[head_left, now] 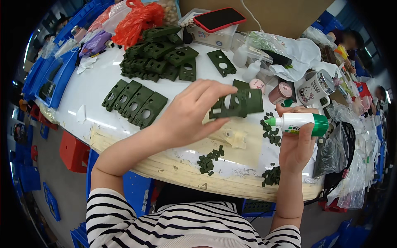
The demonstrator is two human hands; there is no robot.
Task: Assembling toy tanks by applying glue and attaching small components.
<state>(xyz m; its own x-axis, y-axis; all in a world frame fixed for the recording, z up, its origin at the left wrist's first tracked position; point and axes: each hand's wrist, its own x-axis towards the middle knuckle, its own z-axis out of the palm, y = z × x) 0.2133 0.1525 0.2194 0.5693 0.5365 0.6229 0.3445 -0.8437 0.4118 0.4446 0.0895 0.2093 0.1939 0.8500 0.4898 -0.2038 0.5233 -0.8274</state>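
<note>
My left hand [197, 108] reaches over the table's middle, thumb and fingertips around the edges of a dark green plastic part [237, 108] with round holes. The part overlaps another green part [254, 101] to its right. My right hand [298, 144] holds a white glue bottle [291, 123] with green ends sideways, its narrow green tip pointing left at the parts. A row of several similar parts [144, 110] lies left of my left hand, and a larger pile [159, 56] sits behind it. One more part [222, 63] lies alone farther back.
Small dark green pieces [210, 160] lie in heaps near the front edge, with more [271, 175] by my right forearm. A taped block [233, 138] sits in front. Squeeze bottles [251, 70], a pink jar [281, 91], a mug [315, 89] and a phone [219, 20] stand behind.
</note>
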